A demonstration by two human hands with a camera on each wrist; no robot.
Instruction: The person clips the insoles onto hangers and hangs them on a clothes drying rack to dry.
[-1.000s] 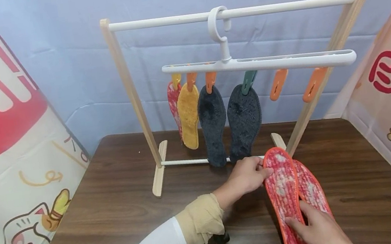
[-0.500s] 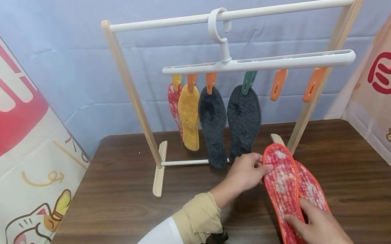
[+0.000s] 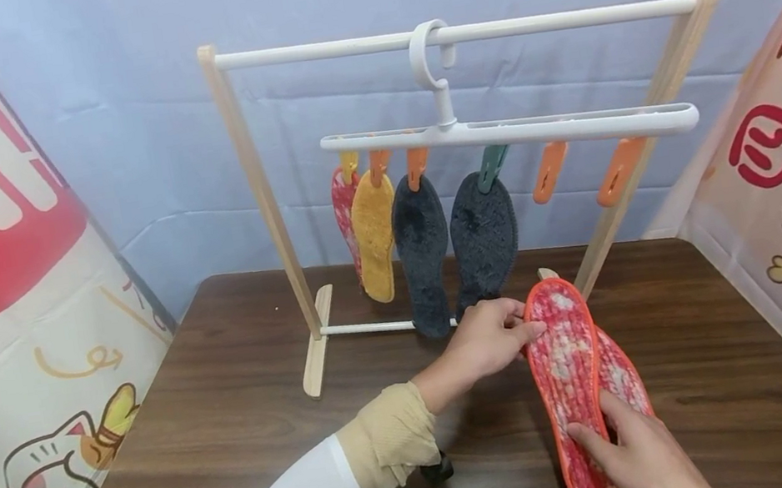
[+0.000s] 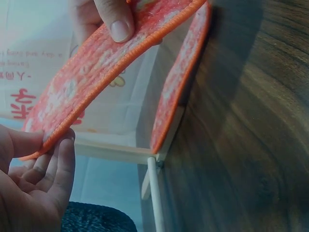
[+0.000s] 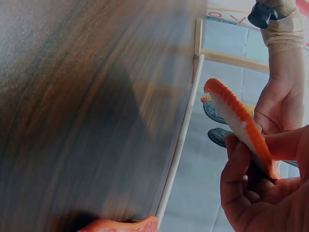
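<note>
A red-and-white insole (image 3: 569,369) with an orange stitched rim is held above the table, toe end up. My left hand (image 3: 489,341) pinches its upper left edge between thumb and fingers, as the left wrist view also shows. Lower down, my right hand (image 3: 637,447) grips the same insole, thumb on the patterned face and fingers behind. Partly covered by it, a matching insole (image 3: 622,370) lies on the table. In the right wrist view the held insole (image 5: 244,123) appears nearly edge-on, showing a pale underside.
A wooden rack (image 3: 252,189) carries a white hanger (image 3: 518,130). Clipped at its left are a red insole (image 3: 345,217), a yellow insole (image 3: 375,238) and two dark insoles (image 3: 425,260). Two orange clips (image 3: 550,172) hang at its right with nothing in them. Printed cloths flank the table (image 3: 252,433).
The held insole and both hands have risen slightly toward the rack. The grips stay the same. The head view has shifted a little, and the hanging insoles and the one on the table stay put.
</note>
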